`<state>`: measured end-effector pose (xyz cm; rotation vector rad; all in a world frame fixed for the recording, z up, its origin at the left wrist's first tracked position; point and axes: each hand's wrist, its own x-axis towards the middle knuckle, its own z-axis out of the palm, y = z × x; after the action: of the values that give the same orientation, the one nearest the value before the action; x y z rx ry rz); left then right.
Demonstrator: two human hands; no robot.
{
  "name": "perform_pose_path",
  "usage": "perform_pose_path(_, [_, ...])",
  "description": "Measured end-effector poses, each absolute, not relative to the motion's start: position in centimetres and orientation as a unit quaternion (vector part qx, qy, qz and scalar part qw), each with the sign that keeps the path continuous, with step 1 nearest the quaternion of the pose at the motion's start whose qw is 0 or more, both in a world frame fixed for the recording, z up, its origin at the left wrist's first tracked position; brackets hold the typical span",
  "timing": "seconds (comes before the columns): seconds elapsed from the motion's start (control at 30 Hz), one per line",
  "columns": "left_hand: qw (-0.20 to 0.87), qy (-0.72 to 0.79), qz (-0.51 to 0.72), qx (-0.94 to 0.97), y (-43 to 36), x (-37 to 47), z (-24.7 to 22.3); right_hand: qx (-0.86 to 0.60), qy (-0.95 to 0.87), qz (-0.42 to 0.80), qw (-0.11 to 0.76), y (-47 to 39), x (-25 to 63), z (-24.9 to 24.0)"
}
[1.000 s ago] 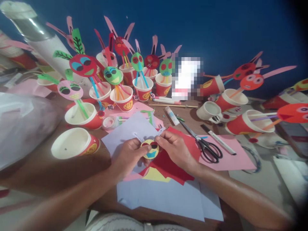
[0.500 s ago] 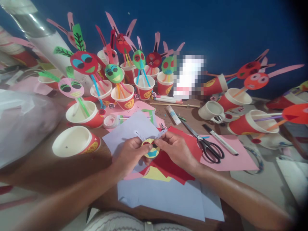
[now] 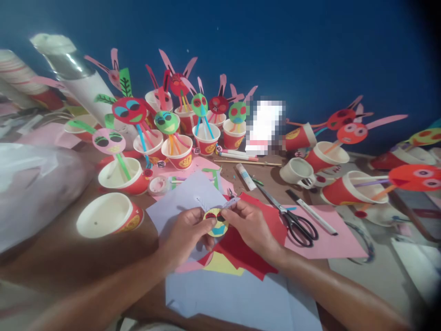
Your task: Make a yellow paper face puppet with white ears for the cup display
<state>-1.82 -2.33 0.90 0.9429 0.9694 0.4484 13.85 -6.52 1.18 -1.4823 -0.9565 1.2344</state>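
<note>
Between my hands is a small round yellow paper face (image 3: 218,228) with red and black eyes, a blue mouth and two pale ear strips on top. My left hand (image 3: 189,230) pinches its left edge, the thumb lying near one eye. On the other side my right hand (image 3: 248,221) grips the upper right edge by the ear strip. Under the hands lie lavender paper (image 3: 184,195), red paper (image 3: 272,218) and a piece of yellow paper (image 3: 223,265).
Black-handled scissors (image 3: 299,227), a marker (image 3: 312,213) and a glue stick (image 3: 245,177) lie to the right. Paper cups with stick faces stand behind. An empty cup (image 3: 103,216) and a plastic bag (image 3: 37,188) are at left; a mug (image 3: 296,172) is at right.
The view has tilted up slightly, so the cups and papers appear lower. Both hands keep hold of the yellow face, and the right thumb has shifted a little off its eye.
</note>
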Motion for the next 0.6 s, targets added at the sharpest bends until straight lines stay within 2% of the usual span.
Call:
perform_pose_path(0.3, [0.755,0.453,0.237,0.411,-2.1,-1.6,1.6,-0.584,-0.411,0.516,0.473,-6.6,13.9,1.4])
perform_pose_path(0.6, [0.754,0.44,0.259,0.413,-1.6,-1.9,2.0,-0.579,-0.422,0.552,0.427,-6.7,13.7,1.8])
